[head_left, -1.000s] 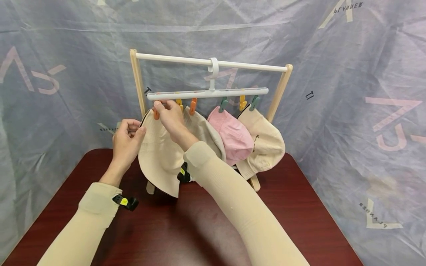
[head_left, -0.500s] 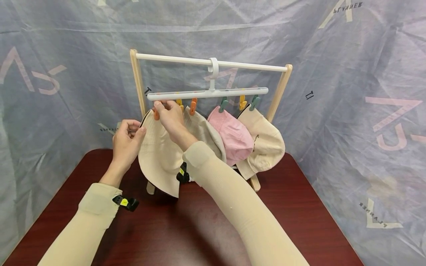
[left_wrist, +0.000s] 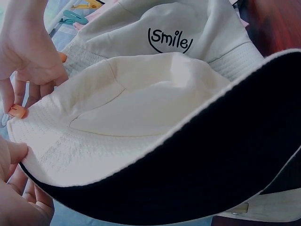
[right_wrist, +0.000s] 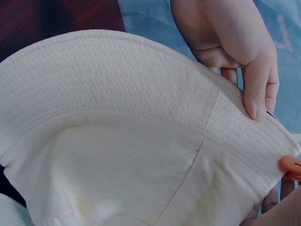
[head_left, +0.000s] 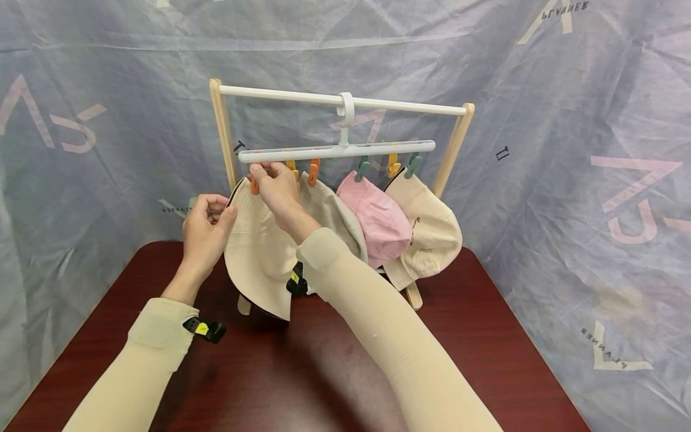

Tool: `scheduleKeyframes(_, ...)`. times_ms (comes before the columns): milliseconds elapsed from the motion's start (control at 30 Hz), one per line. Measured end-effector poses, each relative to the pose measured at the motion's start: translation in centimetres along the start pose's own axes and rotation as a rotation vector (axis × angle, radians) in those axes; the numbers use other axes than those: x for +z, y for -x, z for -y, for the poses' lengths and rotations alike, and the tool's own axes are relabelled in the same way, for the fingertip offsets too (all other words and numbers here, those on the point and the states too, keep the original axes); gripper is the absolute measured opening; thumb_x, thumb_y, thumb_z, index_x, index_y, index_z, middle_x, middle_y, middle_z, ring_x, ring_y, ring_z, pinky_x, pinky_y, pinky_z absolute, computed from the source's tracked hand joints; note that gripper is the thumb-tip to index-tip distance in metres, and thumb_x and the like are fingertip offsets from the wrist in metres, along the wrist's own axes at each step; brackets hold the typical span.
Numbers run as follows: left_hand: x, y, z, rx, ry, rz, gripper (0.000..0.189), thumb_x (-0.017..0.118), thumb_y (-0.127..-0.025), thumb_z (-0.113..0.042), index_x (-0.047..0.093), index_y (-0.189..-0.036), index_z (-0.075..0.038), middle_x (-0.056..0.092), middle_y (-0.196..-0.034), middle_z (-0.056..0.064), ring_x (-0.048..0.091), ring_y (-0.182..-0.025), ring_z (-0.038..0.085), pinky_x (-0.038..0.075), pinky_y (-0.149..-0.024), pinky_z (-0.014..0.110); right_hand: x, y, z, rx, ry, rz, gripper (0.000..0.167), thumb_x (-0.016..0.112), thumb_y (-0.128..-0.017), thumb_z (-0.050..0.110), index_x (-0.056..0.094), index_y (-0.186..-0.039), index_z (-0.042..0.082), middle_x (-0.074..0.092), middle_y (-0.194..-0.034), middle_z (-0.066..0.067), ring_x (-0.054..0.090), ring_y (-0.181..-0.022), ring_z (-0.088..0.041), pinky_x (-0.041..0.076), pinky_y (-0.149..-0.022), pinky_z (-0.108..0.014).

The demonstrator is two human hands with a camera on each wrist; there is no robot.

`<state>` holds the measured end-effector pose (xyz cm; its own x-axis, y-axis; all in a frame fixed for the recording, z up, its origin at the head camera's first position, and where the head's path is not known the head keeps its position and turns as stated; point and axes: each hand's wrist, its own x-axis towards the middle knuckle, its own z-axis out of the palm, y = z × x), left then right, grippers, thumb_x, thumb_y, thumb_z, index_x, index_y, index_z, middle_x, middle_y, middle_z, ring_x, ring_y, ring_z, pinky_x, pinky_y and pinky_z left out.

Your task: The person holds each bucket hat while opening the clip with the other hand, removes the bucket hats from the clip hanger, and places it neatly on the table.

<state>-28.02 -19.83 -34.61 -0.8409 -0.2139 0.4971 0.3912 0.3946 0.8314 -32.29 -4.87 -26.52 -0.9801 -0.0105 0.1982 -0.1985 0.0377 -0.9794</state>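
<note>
Head view: reaching forward with both forearms in fitted cream sleeves [head_left: 394, 336], straps at both wrists. Pinching the brim edge of near cream hat [head_left: 264, 243] with left grip [head_left: 207, 231], thumb in front, fingers curled behind. Crossing in front of same hat with right grip [head_left: 281, 195], closed to a small pinch on orange clip [head_left: 255, 185]. Hat located under left end of smooth white hanger [head_left: 335, 152], on pale wooden rack [head_left: 219, 120], above glossy red-brown counter [head_left: 243, 384]. Alongside, clipped by the brim: grey-beige hat [head_left: 335, 210], wrinkled pink hat [head_left: 375, 219], far cream hat [head_left: 432, 234] with script too small to read. Clip top hidden behind right thumb.

Left wrist view: showing brim's black underside, curved wide; cream top with rows of stitching, seamed soft crown. "Smile" readable on grey-beige hat behind. Left grip cut off at left and bottom edges.

Right wrist view: showing fine twill weave, concentric stitch lines, seam across brim. Left thumb flat on brim, fingers partly hidden behind edge. Orange clip biting brim corner, cut off at right edge. Right fingers only partly in view there, exact contact hard to make out.
</note>
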Motion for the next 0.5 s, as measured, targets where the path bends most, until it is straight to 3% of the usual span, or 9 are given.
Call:
scheduleKeyframes(267, -0.18, 0.45, -0.28, -0.013, -0.008, 0.003, 0.033, 0.067, -0.106, -0.027, 0.06, -0.126, -0.002, 0.061, -0.104, -0.004, 0.06, -0.088, 0.004, 0.046, -0.077, 0.02, -0.1, 0.21, 0.23, 0.015, -0.006, -0.002, 0.02, 0.065, -0.108, 0.023, 0.075, -0.118, 0.01, 0.077, -0.1, 0.002, 0.072, -0.095, -0.006, 0.055, -0.083, -0.021)
scheduleKeyframes(500, -0.25, 0.75, -0.19, -0.018, -0.007, 0.011, 0.034, 0.067, -0.106, -0.026, 0.06, -0.128, -0.001, 0.061, -0.106, -0.005, 0.06, -0.089, 0.003, 0.046, -0.077, 0.019, -0.17, 0.34, 0.28, 0.014, 0.012, -0.01, 0.019, 0.065, -0.108, 0.024, 0.076, -0.117, 0.011, 0.077, -0.099, 0.003, 0.07, -0.094, -0.006, 0.054, -0.079, -0.021)
